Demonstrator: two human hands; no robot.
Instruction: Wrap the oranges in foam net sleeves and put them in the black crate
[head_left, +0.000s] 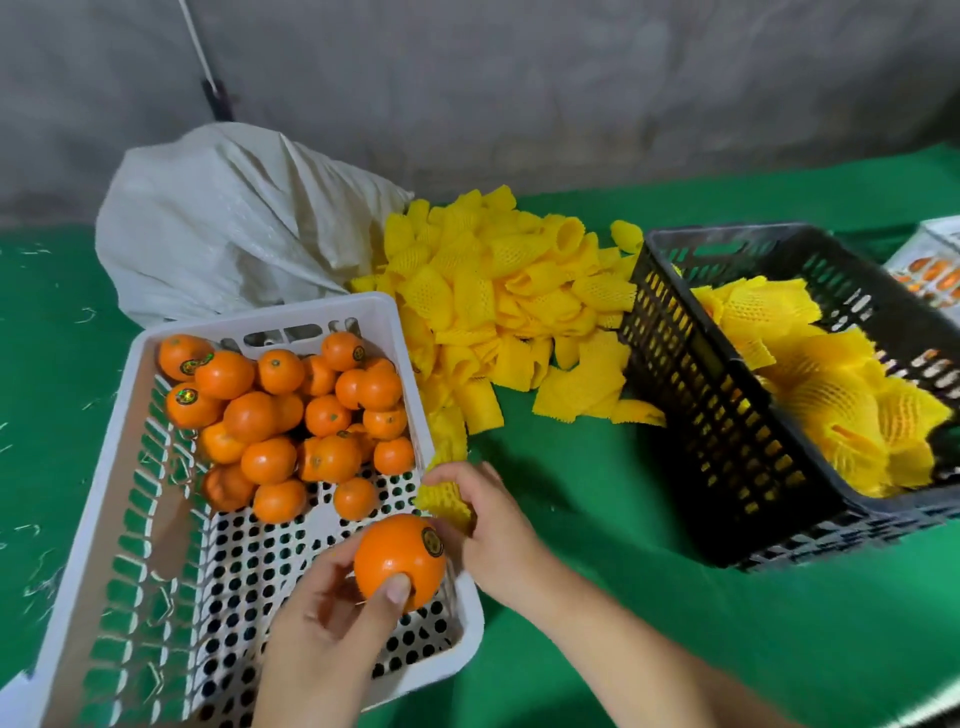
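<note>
My left hand (332, 618) grips an orange (397, 558) with a round sticker above the near right corner of the white crate (93, 582). Just beside it, my right hand (483, 525) pinches a yellow foam net sleeve (441, 496), which nearly touches the orange. Several bare oranges (291, 410) are piled in the far half of the white crate. The black crate (727, 431) stands tilted at the right and holds several oranges wrapped in yellow sleeves (831, 410).
A heap of loose yellow sleeves (509, 296) spills from a white woven sack (228, 228) between the two crates. Green cloth (597, 493) covers the table. A printed box (935, 260) shows at the far right edge. A grey wall rises behind.
</note>
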